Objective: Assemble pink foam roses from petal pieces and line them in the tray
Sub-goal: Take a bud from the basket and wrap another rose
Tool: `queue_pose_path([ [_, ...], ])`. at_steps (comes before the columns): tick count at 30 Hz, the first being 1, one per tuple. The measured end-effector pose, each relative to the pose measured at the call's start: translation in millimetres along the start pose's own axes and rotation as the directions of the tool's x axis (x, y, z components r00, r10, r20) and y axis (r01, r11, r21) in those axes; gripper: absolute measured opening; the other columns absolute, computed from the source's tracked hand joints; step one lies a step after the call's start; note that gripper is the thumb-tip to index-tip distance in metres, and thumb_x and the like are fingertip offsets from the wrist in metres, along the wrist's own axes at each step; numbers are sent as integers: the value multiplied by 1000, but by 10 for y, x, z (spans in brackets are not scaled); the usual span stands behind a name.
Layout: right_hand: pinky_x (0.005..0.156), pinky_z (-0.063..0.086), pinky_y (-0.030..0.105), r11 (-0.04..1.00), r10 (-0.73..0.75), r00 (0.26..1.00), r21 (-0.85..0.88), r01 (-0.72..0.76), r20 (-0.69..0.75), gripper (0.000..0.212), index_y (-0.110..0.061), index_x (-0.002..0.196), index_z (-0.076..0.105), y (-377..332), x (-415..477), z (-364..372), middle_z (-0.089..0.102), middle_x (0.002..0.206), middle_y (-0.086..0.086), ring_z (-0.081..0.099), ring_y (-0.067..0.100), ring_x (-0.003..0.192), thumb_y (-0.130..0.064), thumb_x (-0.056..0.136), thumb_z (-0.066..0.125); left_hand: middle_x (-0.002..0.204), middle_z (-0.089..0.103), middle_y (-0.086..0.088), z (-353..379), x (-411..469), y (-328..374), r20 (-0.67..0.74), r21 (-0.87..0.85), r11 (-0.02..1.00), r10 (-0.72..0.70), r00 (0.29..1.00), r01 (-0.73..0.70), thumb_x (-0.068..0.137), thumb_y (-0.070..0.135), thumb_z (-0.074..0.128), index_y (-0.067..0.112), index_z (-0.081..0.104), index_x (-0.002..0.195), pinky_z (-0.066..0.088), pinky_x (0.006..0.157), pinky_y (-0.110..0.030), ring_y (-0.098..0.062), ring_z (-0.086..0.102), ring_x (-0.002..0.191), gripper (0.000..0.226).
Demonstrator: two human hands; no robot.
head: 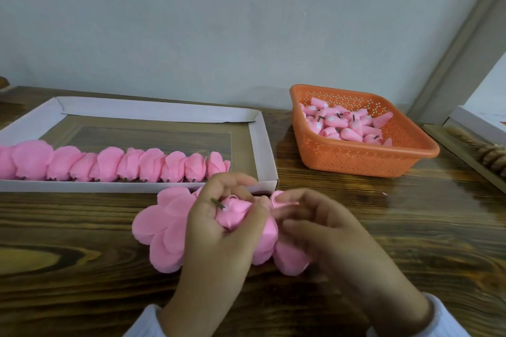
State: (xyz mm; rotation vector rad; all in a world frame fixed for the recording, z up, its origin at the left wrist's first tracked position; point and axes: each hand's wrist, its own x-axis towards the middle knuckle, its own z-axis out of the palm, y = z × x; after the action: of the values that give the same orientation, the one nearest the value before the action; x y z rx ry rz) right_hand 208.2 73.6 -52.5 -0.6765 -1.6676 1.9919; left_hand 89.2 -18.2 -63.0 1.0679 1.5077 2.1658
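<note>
L hand [216,230] grips pink bud [234,215], R hand [323,227] pinches petal [283,200].

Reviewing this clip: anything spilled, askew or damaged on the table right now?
Nothing serious. The finished roses stand in one row along the tray's near wall, and the buds sit inside the orange basket. Only a tiny pink scrap lies loose on the table, right of the tray's near corner.

Soft even daylight, blurred edges
</note>
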Motion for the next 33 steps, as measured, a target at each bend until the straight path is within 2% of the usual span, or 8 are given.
queue_pose_path([
  [3,84,56,29,943,-286,942,-228,244,-176,26,-18,90,71,-43,-1,-23,72,93,6,68,19,92,5,88,58,72,63,4,-19,7,-62,63,141,989,-42,997,32,76,9,75,38,61,90,46,59,-10,-2,61,66,35],
  [6,85,51,21,888,-398,917,-256,383,-7,14,-15,90,74,-56,-45,63,71,102,0,66,11,100,-8,83,65,82,67,10,5,-30,-70,182,212,977,-27,983,-13,74,10,77,41,55,99,49,61,-11,-1,65,73,45],
  [10,98,44,22,839,-377,921,-386,383,96,14,-21,87,78,-14,-51,123,64,112,-11,57,9,119,-15,75,72,96,67,16,18,-61,-83,318,265,964,-56,946,-31,66,12,70,41,47,111,57,59,-20,-2,69,81,59],
  [14,101,39,19,813,-412,909,-424,398,62,13,-28,77,78,-23,-61,133,60,116,-15,53,6,123,-17,70,75,96,65,13,31,-83,-108,360,278,957,-27,933,-79,64,12,72,38,42,123,58,55,-24,-6,69,81,71],
  [20,104,38,27,744,-496,868,-529,408,-28,10,-35,73,75,-33,-92,150,57,128,-8,41,7,134,-39,64,74,114,63,14,22,-77,-70,381,267,930,139,914,-253,66,20,71,33,36,135,56,79,-33,-13,64,107,78],
  [26,107,34,33,855,-405,913,-334,396,45,2,-29,66,74,-45,-122,179,65,120,-11,35,6,139,-29,64,75,84,66,4,32,-98,-62,425,172,975,58,903,-144,65,15,68,39,43,127,58,64,-32,-10,68,74,71],
  [30,108,38,54,952,-303,952,-58,301,-41,5,-22,61,70,-40,-120,148,63,124,-14,50,17,131,-22,63,75,110,64,7,49,-105,-89,432,108,994,-53,900,6,67,9,74,46,52,116,60,73,-38,-14,69,96,66],
  [33,108,37,52,966,-197,978,154,206,-76,20,-16,59,66,-56,-109,123,62,130,-6,54,16,127,-21,55,85,114,62,8,73,-116,-102,463,116,992,-98,881,49,69,20,74,49,54,112,59,79,-35,-10,66,102,56],
])
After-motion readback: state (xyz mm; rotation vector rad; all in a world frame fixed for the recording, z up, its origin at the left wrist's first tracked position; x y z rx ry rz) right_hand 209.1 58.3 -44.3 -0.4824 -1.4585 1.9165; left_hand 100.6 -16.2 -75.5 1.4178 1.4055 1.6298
